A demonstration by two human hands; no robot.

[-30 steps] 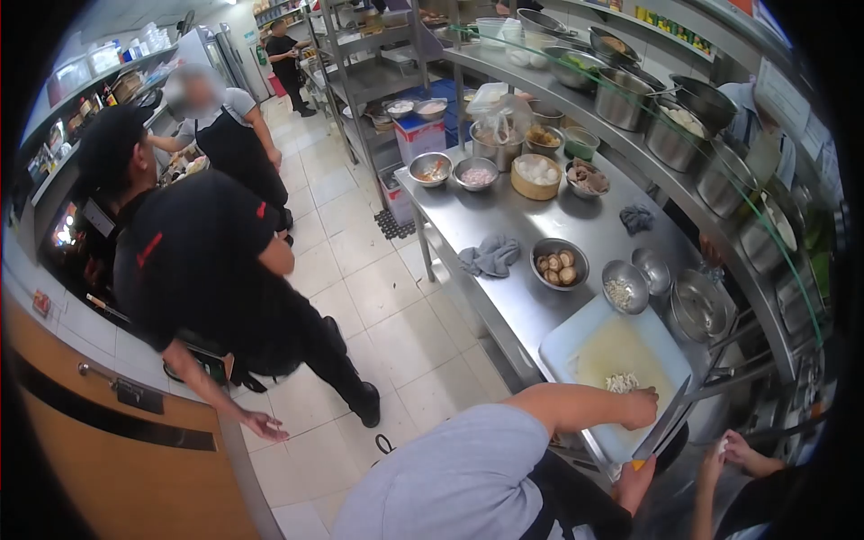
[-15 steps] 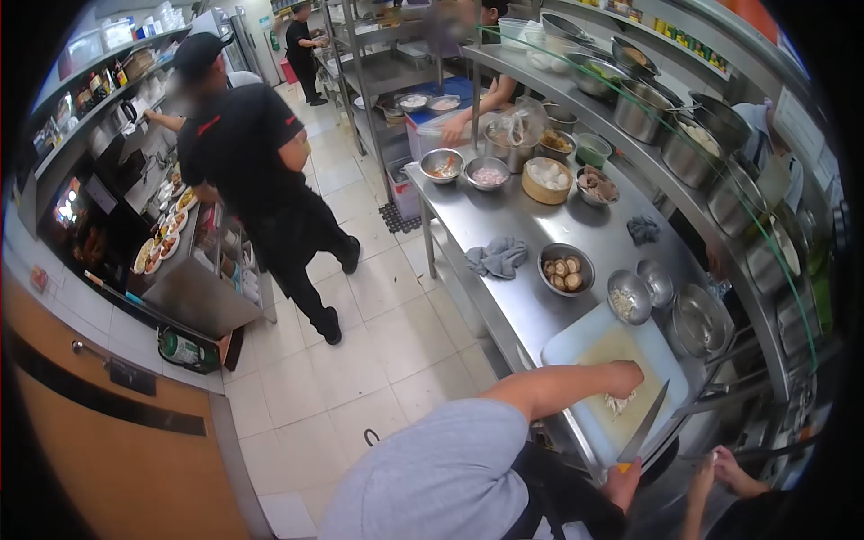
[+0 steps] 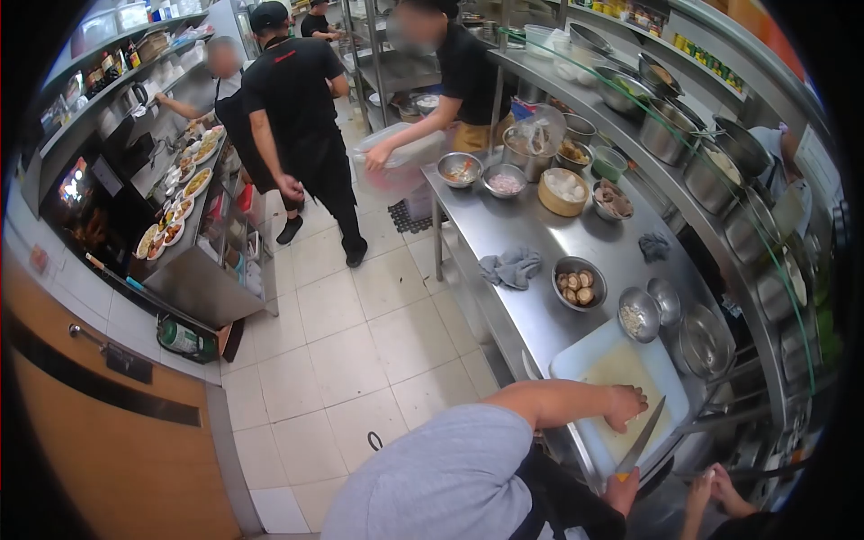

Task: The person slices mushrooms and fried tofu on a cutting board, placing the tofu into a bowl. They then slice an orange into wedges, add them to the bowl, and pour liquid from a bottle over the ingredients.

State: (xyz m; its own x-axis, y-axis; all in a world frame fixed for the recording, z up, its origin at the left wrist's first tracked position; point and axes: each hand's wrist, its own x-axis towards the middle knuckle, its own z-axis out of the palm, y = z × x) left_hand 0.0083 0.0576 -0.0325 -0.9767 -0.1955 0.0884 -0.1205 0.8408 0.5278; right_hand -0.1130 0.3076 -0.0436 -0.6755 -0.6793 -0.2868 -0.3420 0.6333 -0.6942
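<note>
My left hand (image 3: 623, 409) rests over the pale cutting board (image 3: 576, 369), fingers spread; what lies under its palm is hidden. A few white bits show beside the fingertips. My right hand (image 3: 621, 493) grips the orange-handled kitchen knife (image 3: 646, 436) near the board's close edge. The blade slants across the board, its tip pointing away from me, to the right of my left hand. Just beyond the board stands a metal bowl (image 3: 641, 298) with chopped white pieces inside. Farther left on the steel table is a bowl (image 3: 598, 292) of brown-and-cream mushrooms.
Metal bowls (image 3: 702, 342) and a shelf of pots (image 3: 666, 130) border the steel table. A grey cloth (image 3: 510, 268) lies on it. Another person's hands (image 3: 711, 490) are close on my right. Co-workers stand in the tiled aisle, one holding a clear plastic tub (image 3: 389, 162).
My left hand has gone from a closed grasp at a chopped white pile to spread fingers. The knife has barely moved. A black-clad co-worker stepped farther away; another leaned out with a tub.
</note>
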